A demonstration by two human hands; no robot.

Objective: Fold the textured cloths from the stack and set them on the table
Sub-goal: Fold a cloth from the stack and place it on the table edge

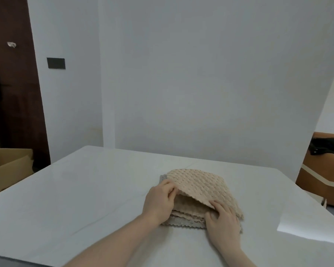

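With the left hand (159, 202) and right hand (222, 218) each pinching the near edge of the top beige cloth (199, 186) on the stack (183, 221) at mid-table (85, 189), friction may drag lower cloths askew.

Both forearms were bare up to the near edge of the view, with no sleeve showing on either. The left hand (158, 201) and the right hand (223, 222) wore no gloves, and seemingly no rings or watch, though the picture was soft.
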